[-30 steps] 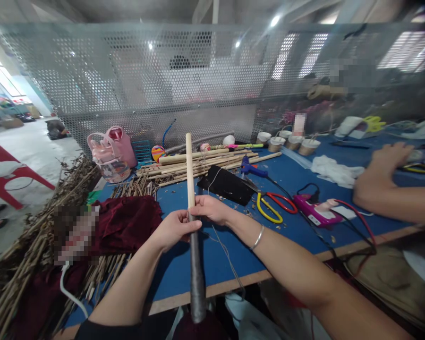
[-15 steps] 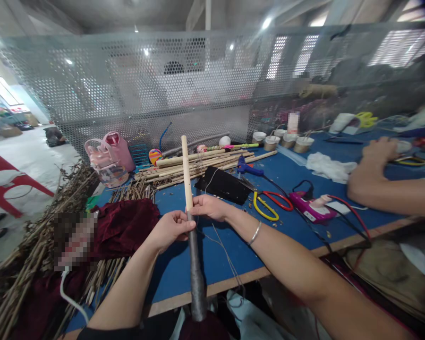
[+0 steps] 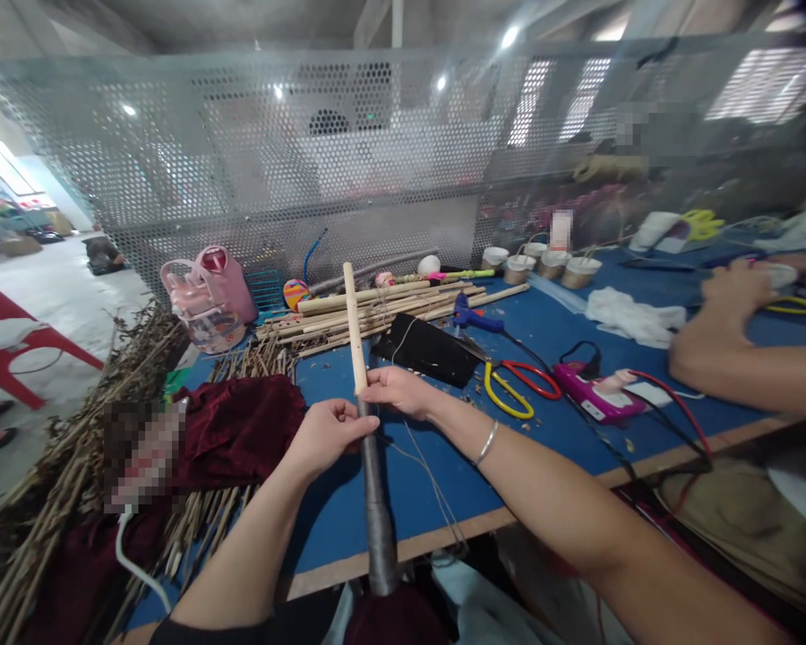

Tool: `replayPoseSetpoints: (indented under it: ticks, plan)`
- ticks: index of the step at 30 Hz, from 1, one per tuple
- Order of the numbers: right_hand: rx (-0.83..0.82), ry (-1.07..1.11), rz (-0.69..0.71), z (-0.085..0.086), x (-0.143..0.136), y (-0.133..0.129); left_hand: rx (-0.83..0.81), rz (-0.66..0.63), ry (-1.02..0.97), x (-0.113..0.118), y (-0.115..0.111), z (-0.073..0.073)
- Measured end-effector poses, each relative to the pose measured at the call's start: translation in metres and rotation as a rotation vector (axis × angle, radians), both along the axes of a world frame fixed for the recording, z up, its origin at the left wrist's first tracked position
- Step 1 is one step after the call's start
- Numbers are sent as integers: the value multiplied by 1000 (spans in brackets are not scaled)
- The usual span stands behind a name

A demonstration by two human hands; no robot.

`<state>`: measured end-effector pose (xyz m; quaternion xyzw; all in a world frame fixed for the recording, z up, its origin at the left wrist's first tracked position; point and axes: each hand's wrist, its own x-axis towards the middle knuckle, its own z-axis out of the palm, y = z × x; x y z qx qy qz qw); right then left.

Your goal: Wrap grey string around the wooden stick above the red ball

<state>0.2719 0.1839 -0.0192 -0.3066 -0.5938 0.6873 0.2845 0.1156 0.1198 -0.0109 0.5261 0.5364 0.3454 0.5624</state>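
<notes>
A pale wooden stick point(image 3: 354, 327) rises from a grey, thread-wrapped shaft point(image 3: 377, 511) whose lower end meets dark red cloth near my lap. My left hand point(image 3: 332, 434) is closed round the top of the grey part, thumb across it. Just above, my right hand point(image 3: 398, 391) pinches the stick where bare wood meets the wrapping. Thin grey thread point(image 3: 430, 475) hangs in loose loops right of the shaft, below my right hand. A black piece of material point(image 3: 430, 349) lies beyond my right hand.
Scissors point(image 3: 510, 390), a blue glue gun point(image 3: 476, 318) and a magenta power strip point(image 3: 597, 394) lie right. Sticks point(image 3: 376, 309) and a pink bottle point(image 3: 225, 287) stand farther back. Dark red cloth point(image 3: 242, 425) and dried stems point(image 3: 54, 511) are left. Another person's hand point(image 3: 735, 287) works at right.
The lower end of the grey shaft has shifted slightly right. My hands keep their hold near the same spot. The other person's arm has moved a little right.
</notes>
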Motion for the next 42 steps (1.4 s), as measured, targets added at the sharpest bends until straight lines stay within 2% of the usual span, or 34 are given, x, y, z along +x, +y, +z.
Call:
replayPoseSetpoints:
  ticks: [2, 7, 9, 13, 15, 18, 20, 26, 28, 31, 34, 39, 42]
  plan:
    - [-11, 10, 17, -1, 2, 1, -30, -36, -73, -1, 1, 0]
    - [1, 85, 103, -2, 4, 2, -170, -237, -247, -6, 2, 6]
    - [19, 88, 81, -2, 1, 1, -174, -218, -229, -5, 1, 5]
    - [18, 40, 27, -3, 0, 0, -58, -55, -130, -2, 1, -1]
    - [-4, 33, 58, -2, 1, 1, -80, -88, -166, -2, 2, -1]
    - [-36, 83, 140, 0, 3, 0, -167, -223, -289, -5, 1, 4]
    - [-34, 101, 140, 0, 3, -2, -213, -268, -319, -5, 1, 6]
    - [-6, 38, 45, -2, -2, -3, -94, -75, -155, 0, 0, -3]
    - [-23, 51, 72, -3, 0, -1, -94, -78, -171, 0, 1, -4]
    - [-52, 97, 149, -4, 3, 1, -138, -164, -258, -2, 1, 0]
    - [-24, 108, 149, -5, 4, 2, -207, -208, -319, -1, 1, 4]
    - [12, 42, 38, -6, -2, 2, -118, -55, -151, 1, 1, -2]
    - [-2, 26, 43, -5, -1, 3, -102, -30, -143, 0, 3, -5]
